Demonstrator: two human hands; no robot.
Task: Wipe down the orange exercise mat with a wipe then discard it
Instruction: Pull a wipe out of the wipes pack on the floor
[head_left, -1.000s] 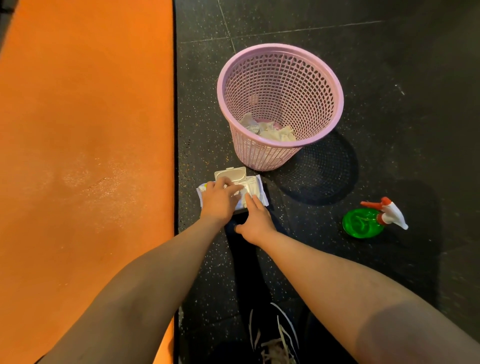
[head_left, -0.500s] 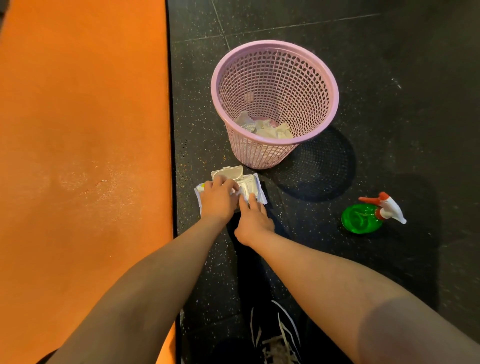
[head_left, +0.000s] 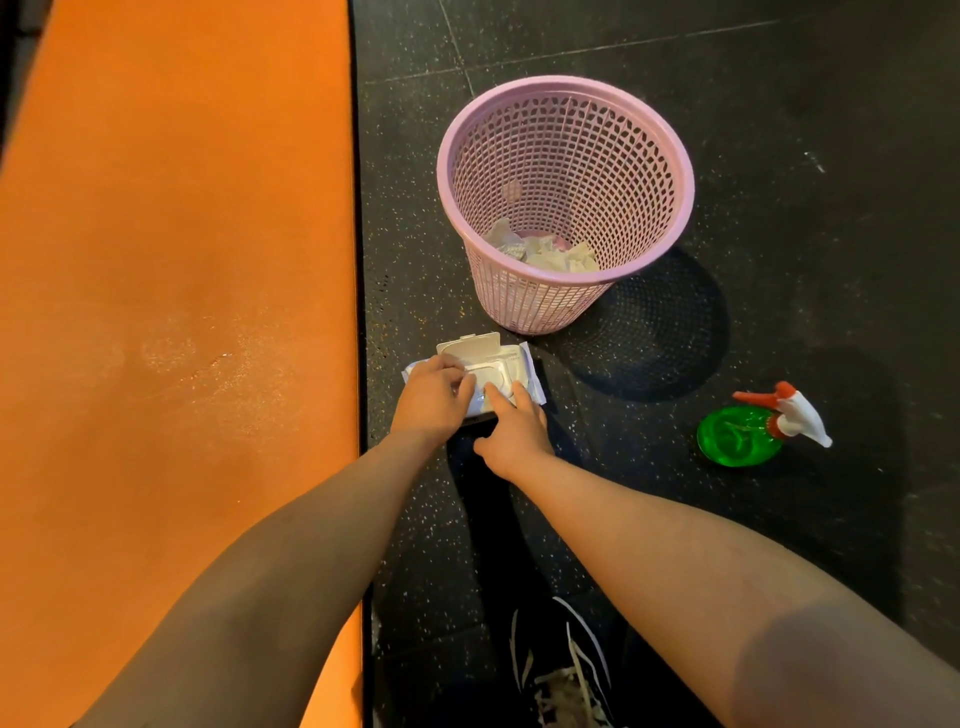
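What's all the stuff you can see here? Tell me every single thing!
exercise mat: one, orange, left side
floor: one, black speckled, under everything
basket: one, pink, right of the mat
used wipes: a few, white, crumpled in the basket
wipes pack: one, white, lid open, near side of the basket
spray bottle: one, green, red-and-white nozzle, far right
shoe: one, dark with white stripes, bottom edge
left hand: on the pack, fingers curled
right hand: fingers straight on the pack

No legible text on wipe pack (head_left: 521, 362)
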